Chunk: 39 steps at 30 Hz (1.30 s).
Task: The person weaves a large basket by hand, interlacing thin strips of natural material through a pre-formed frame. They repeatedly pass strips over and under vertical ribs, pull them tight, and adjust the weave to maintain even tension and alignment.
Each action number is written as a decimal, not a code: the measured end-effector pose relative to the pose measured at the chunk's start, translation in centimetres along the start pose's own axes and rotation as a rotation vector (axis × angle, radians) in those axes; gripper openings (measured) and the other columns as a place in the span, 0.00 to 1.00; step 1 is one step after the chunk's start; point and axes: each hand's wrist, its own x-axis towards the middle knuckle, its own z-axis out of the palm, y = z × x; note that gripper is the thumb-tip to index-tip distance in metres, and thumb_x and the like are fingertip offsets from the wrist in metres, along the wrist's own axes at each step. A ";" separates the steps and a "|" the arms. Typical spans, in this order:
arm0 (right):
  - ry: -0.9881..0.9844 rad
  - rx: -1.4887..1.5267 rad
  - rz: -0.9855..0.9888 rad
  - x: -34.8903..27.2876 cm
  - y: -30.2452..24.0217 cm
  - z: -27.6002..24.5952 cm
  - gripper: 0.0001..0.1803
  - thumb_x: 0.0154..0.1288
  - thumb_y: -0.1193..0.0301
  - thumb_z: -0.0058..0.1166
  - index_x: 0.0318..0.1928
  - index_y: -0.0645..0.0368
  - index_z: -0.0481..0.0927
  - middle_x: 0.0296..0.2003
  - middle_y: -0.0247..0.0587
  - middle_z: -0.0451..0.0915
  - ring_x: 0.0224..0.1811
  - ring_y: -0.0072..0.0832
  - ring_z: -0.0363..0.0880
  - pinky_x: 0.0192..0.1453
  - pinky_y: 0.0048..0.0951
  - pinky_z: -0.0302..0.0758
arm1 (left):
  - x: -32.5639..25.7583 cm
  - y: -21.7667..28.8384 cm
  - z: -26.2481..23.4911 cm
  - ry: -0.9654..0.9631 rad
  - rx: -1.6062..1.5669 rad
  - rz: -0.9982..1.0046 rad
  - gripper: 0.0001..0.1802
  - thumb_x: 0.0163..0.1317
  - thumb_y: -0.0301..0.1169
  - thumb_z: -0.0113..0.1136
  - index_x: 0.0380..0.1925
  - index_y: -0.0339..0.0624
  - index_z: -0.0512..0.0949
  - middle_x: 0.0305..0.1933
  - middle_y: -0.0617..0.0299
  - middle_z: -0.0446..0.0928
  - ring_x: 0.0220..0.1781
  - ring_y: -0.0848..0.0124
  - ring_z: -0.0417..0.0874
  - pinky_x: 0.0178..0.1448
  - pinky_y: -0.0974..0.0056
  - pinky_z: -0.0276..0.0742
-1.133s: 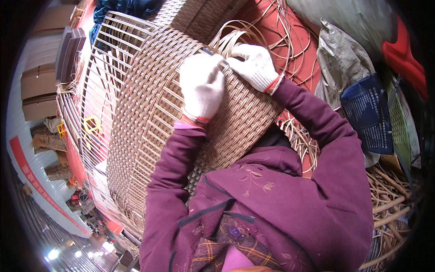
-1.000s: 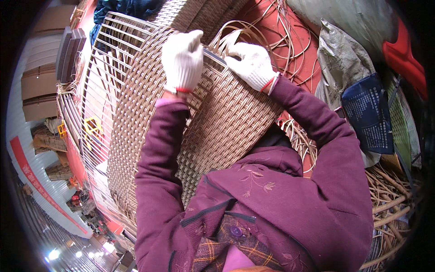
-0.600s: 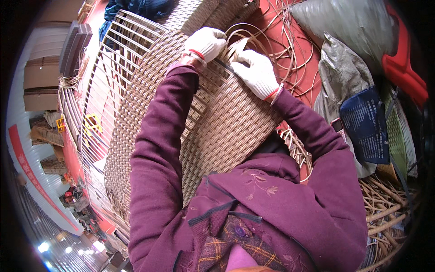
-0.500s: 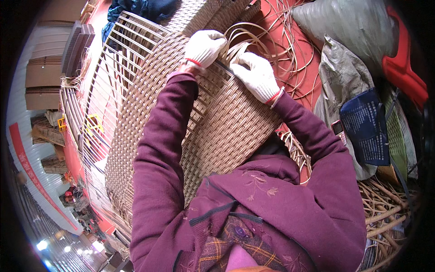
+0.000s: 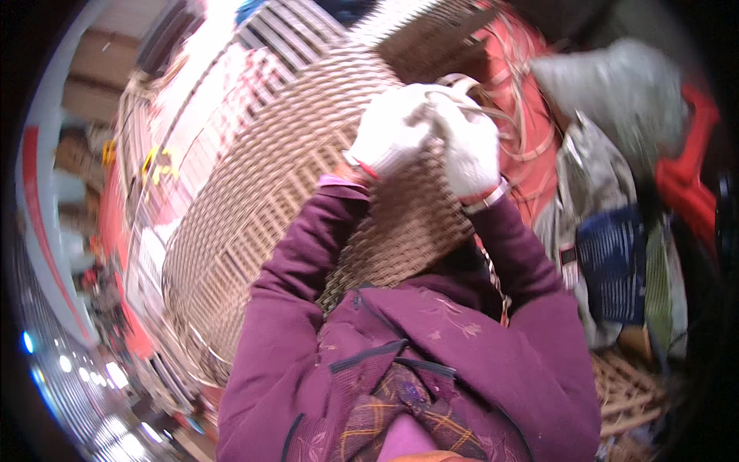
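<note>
Brown woven rattan-like furniture panel (image 5: 223, 231) leans in front of my body, its weave crossing a frame with bars. At its upper right edge, both gloved hands meet. My left hand (image 5: 391, 132), in a white knit glove, is closed with its fingers bent toward the other hand. My right hand (image 5: 468, 146), gloved alike, is closed against it. A tan flat weaving strip (image 5: 462, 83) loops out above and between them. Motion blur and the gloves hide exactly how the fingers grip it.
Loose tan strips trail over the red floor (image 5: 539, 181) beyond the hands. To the right are a grey plastic sack (image 5: 616, 92), a red plastic object (image 5: 689, 169) and a dark blue bag (image 5: 612, 266). A yellow object (image 5: 159, 165) stands at left behind the panel.
My hands have come together, the left moving right and down, the right slightly down. The panel has shifted and tilted, and the whole view has turned and blurred.
</note>
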 end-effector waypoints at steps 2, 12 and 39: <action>0.091 0.012 -0.008 -1.1 -0.9 1.7 0.12 0.80 0.71 0.57 0.54 0.66 0.85 0.42 0.30 0.84 0.43 0.18 0.82 0.46 0.22 0.80 | -2.4 1.4 0.1 0.055 -0.195 -0.158 0.25 0.61 0.28 0.62 0.61 0.43 0.80 0.58 0.50 0.85 0.61 0.53 0.86 0.70 0.54 0.78; -0.050 -0.133 0.036 -7.7 -2.9 14.5 0.18 0.82 0.70 0.50 0.61 0.69 0.83 0.46 0.38 0.83 0.46 0.21 0.76 0.54 0.25 0.71 | -7.3 2.9 4.5 0.578 -0.610 -0.508 0.27 0.72 0.29 0.57 0.71 0.38 0.74 0.68 0.44 0.76 0.64 0.57 0.81 0.68 0.56 0.78; -1.665 -0.831 -0.198 -3.6 6.7 39.4 0.43 0.81 0.40 0.48 0.71 0.71 0.74 0.64 0.65 0.82 0.66 0.49 0.83 0.72 0.46 0.77 | -14.7 0.9 -0.2 0.882 -0.690 -0.516 0.19 0.80 0.38 0.50 0.36 0.36 0.83 0.25 0.55 0.84 0.19 0.67 0.82 0.26 0.61 0.78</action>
